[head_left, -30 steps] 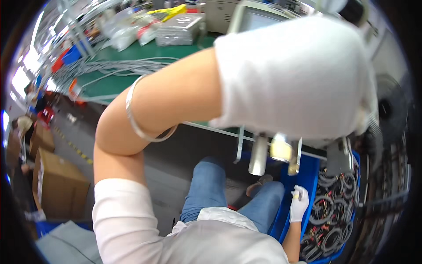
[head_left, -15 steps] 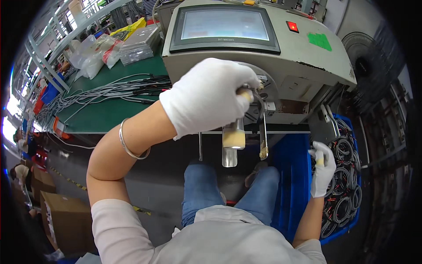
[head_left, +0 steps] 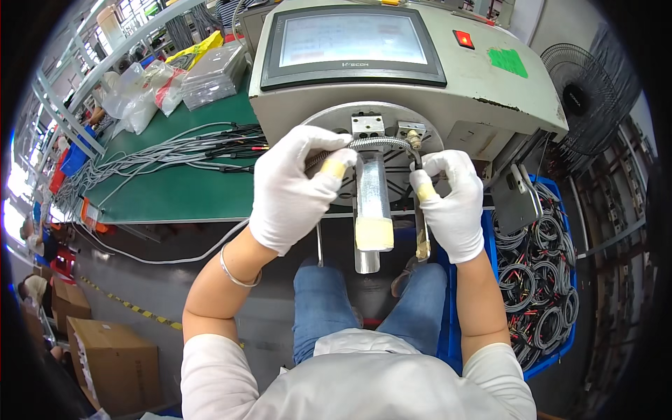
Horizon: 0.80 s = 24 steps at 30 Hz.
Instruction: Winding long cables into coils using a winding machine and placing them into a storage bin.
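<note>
A grey cable (head_left: 383,142) arches over the metal post (head_left: 372,187) of the winding machine, in front of its round slotted plate (head_left: 325,117). In a white glove with yellow tape on a fingertip, my left hand (head_left: 290,196) pinches the cable left of the post. My right hand (head_left: 453,206), gloved the same way, closes thumb and finger on the cable's dark end, just below a brass fitting (head_left: 414,138) on a small block. Yellow tape (head_left: 374,234) wraps the post's near end. Beside it hangs a metal arm (head_left: 422,241) with a taped tip.
The machine housing carries a lit screen (head_left: 353,40) and a red switch (head_left: 463,39). Loose grey cables (head_left: 161,157) lie on the green table (head_left: 203,196) at left. A blue crate (head_left: 560,360) of coiled cables stands at right, near a fan (head_left: 577,87). Cartons (head_left: 122,364) sit lower left.
My left hand has moved left off the plate and now grips a cable. My right hand has come up from beside the crate to the cable's end.
</note>
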Motion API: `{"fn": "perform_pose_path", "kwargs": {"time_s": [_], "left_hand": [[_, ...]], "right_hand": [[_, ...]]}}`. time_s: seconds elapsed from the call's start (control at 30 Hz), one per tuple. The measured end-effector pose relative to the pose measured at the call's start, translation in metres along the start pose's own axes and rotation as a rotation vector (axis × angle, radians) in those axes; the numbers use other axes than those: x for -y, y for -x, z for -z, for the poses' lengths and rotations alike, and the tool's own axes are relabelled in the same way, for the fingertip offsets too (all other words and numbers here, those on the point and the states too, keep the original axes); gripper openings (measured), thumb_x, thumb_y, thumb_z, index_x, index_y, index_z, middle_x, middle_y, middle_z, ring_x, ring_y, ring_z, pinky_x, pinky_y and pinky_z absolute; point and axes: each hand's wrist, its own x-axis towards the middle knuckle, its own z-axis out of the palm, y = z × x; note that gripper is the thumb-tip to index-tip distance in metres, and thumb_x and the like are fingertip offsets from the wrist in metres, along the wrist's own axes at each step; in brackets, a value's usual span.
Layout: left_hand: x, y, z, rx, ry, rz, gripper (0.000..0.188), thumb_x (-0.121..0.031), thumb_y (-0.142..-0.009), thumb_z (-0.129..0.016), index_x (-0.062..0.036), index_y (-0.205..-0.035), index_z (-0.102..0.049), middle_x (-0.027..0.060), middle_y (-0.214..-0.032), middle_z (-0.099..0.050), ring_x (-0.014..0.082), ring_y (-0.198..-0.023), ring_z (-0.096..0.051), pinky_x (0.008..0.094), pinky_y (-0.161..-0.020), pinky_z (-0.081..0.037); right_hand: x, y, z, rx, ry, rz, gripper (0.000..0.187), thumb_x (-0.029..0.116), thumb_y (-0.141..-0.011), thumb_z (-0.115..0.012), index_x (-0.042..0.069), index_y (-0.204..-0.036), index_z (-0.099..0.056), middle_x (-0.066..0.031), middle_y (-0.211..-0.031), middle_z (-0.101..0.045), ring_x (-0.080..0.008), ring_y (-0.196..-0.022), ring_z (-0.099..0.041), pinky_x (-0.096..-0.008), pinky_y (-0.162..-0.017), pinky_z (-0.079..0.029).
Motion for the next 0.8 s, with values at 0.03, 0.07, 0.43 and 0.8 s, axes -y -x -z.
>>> {"fn": "perform_pose_path", "kwargs": {"time_s": [0.03,0.07,0.43,0.8], "left_hand": [[0.004,0.005,0.004,-0.011,0.038,0.017,0.013,-0.001,-0.08,-0.069,0.0009,-0.091,-0.062,0.0068,-0.085,-0.066,0.0086,-0.072,-0.062,0.0213,-0.062,-0.05],[0.01,0.009,0.01,-0.024,0.07,0.036,0.013,-0.001,-0.08,-0.069,0.0009,-0.091,-0.062,0.0065,-0.085,-0.066,0.0082,-0.072,-0.062,0.021,-0.061,-0.05],[0.095,0.092,0.101,0.007,0.25,0.606,0.01,-0.003,-0.082,-0.065,-0.0007,-0.091,-0.061,0.0108,-0.078,-0.065,0.0082,-0.056,-0.053,0.0193,-0.049,-0.041],[0.098,0.098,0.109,0.013,0.276,0.623,0.008,-0.003,-0.083,-0.063,-0.0007,-0.09,-0.061,0.0113,-0.075,-0.065,0.008,-0.053,-0.051,0.0198,-0.048,-0.04]], "right_hand": [[0.0,-0.001,-0.002,-0.037,-0.056,-0.012,0.012,-0.002,-0.076,-0.067,0.001,-0.08,-0.056,-0.0101,-0.092,-0.062,-0.0171,-0.084,-0.059,-0.028,-0.078,-0.046],[0.0,-0.001,-0.004,-0.074,-0.113,-0.025,0.013,-0.002,-0.076,-0.067,0.001,-0.081,-0.056,-0.0093,-0.091,-0.062,-0.0168,-0.082,-0.059,-0.0279,-0.077,-0.046],[0.002,0.0,-0.014,-0.1,-0.438,-0.231,0.007,0.001,-0.083,-0.065,0.0,-0.085,-0.058,-0.0028,-0.091,-0.059,-0.0096,-0.081,-0.055,-0.023,-0.075,-0.044],[-0.014,0.031,0.013,-0.196,-0.504,-0.263,0.008,-0.001,-0.086,-0.061,0.0,-0.094,-0.061,-0.0044,-0.093,-0.061,-0.0099,-0.082,-0.057,-0.0231,-0.077,-0.046]]}}
